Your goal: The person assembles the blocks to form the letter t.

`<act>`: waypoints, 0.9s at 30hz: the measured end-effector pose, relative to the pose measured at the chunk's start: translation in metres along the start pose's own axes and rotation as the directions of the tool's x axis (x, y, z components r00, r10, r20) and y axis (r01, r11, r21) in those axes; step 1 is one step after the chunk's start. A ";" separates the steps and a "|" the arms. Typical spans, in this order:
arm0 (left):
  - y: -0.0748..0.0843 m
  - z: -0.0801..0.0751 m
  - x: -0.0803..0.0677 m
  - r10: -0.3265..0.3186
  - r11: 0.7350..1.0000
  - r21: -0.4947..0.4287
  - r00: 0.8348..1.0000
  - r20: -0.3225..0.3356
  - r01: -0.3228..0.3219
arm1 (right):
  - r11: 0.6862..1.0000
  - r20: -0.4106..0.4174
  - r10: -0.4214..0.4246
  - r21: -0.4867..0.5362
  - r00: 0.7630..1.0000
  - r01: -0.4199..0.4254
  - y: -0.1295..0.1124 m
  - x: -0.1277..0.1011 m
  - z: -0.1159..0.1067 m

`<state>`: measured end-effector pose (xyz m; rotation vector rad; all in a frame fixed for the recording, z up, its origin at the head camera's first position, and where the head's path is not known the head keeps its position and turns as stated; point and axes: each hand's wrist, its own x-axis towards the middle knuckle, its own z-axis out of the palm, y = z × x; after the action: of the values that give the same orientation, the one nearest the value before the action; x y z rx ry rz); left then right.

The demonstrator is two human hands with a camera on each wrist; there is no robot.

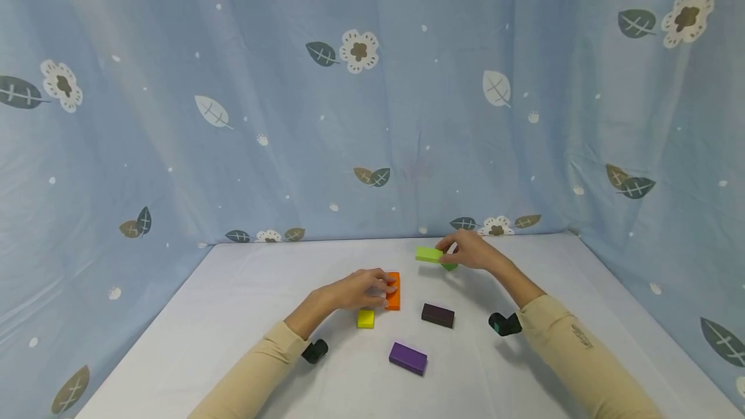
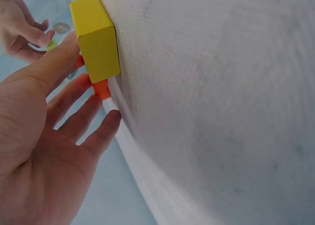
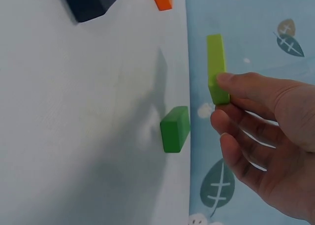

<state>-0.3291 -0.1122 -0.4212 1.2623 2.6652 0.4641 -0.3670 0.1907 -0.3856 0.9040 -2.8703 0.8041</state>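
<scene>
My left hand (image 1: pixel 363 290) is at an orange block (image 1: pixel 394 302), its fingers over the top and the thumb by the near left side. A yellow block (image 1: pixel 365 319) lies just in front of that hand; in the left wrist view the yellow block (image 2: pixel 98 43) hides the thumb tip and most of the orange one. Raised above the table at the back, my right hand (image 1: pixel 470 249) pinches a lime-green block (image 1: pixel 428 255) by one end between thumb and fingers. Below it, a darker green block (image 3: pixel 174 129) stands on the table, apart from the lime one.
A black block (image 1: pixel 438 315) and a purple block (image 1: pixel 408 359) lie on the white table (image 1: pixel 233 341) nearer me. Behind the table hangs a blue patterned curtain (image 1: pixel 268 83), which continues along both sides. Dark wrist devices hang under both sleeves.
</scene>
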 end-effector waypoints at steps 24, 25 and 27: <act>-0.003 0.000 0.001 0.010 1.000 -0.016 1.000 -0.005 -0.010 | 0.996 0.107 0.076 0.036 0.991 -0.080 -0.010 0.029 0.027; -0.004 0.001 0.001 0.006 1.000 -0.014 1.000 -0.004 -0.007 | 0.995 0.110 0.081 0.042 0.991 -0.086 -0.011 0.030 0.028; -0.005 0.001 0.001 -0.001 1.000 -0.018 1.000 0.001 0.001 | 0.994 0.116 0.096 0.044 0.989 -0.102 -0.011 0.031 0.030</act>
<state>-0.3330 -0.1139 -0.4242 1.2563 2.6544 0.4861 -0.3830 0.1523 -0.4008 0.8447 -3.0283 0.8642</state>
